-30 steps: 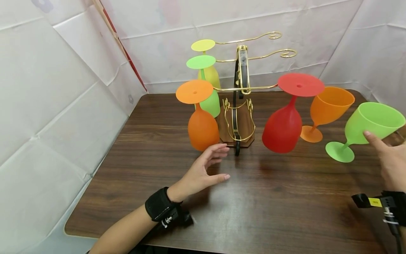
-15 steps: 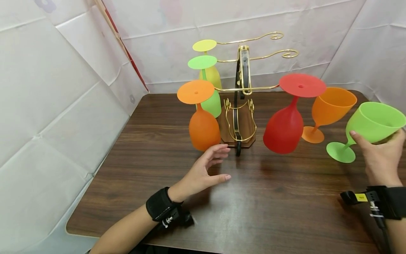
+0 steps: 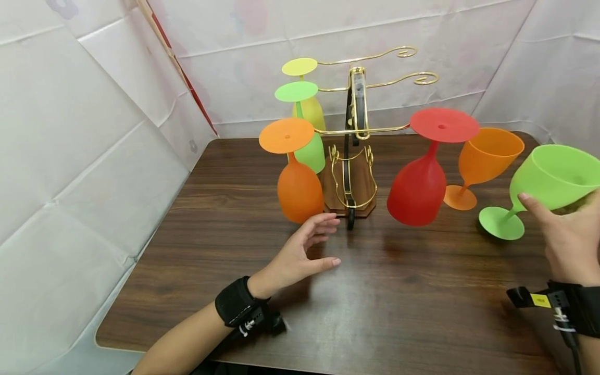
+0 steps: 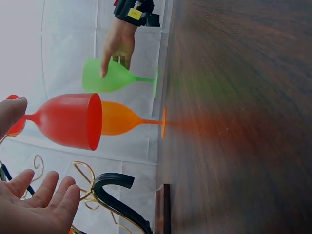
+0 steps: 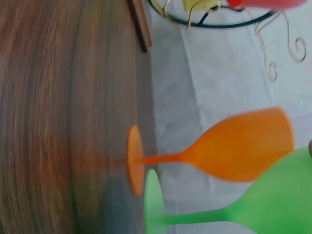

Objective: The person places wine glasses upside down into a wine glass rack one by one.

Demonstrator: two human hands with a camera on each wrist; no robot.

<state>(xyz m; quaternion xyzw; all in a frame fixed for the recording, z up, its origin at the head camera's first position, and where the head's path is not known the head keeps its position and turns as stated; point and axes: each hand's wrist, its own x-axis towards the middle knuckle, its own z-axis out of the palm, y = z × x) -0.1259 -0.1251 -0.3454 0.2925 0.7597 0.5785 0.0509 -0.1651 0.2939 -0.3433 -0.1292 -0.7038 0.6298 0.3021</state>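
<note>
At the right of the head view my right hand [image 3: 574, 239] grips the bowl of a light-green goblet [image 3: 539, 182], thumb on the near side, other fingers mostly hidden. The goblet stands upright, its foot [image 4: 155, 83] slightly above the tabletop. Beside it an orange goblet [image 3: 487, 156] stands on the table. My left hand [image 3: 295, 255] holds nothing; its fingers are spread loosely just below an orange goblet [image 3: 300, 192] that hangs upside down on the gold-wire rack [image 3: 358, 104]. A red goblet [image 3: 417, 187] hangs from the rack's near right arm.
A green goblet [image 3: 311, 153] and a yellow one [image 3: 311, 112] hang on the rack's left side. Two curled gold arms [image 3: 398, 80] reach out at the right with no goblets on them. The rack's wooden base [image 3: 365, 177] stands on the dark wood table [image 3: 225, 234].
My right hand has taken hold of the green goblet, its thumb sliding left along the bowl. The goblet has risen slightly off the table. My left hand keeps its place.
</note>
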